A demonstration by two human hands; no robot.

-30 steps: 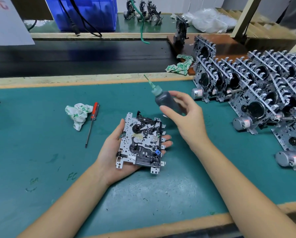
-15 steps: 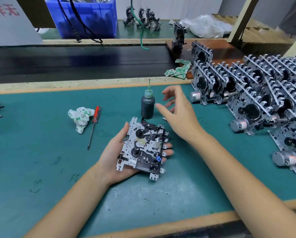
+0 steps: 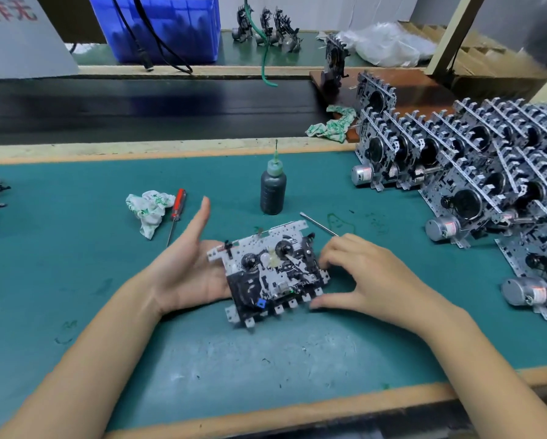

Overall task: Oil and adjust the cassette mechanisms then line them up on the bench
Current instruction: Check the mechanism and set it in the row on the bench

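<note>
Fingers [image 3: 330,258] of the right hand [image 3: 370,280] pinch the cassette mechanism's [image 3: 270,274] edge; the left hand [image 3: 186,270] lies flat, uncurled under it. Could slide off that palm (greasy, probably) and knock over the oil bottle [image 3: 272,191]

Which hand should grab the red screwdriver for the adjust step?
Left. The left hand is open and nearer the red screwdriver on its side; the right hand grips the cassette mechanism.

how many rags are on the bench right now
2. One crumpled white-and-green rag lies on the green mat beside the red screwdriver; the other rag lies at the far edge, left of the lined-up mechanisms. More may be hidden.
</note>
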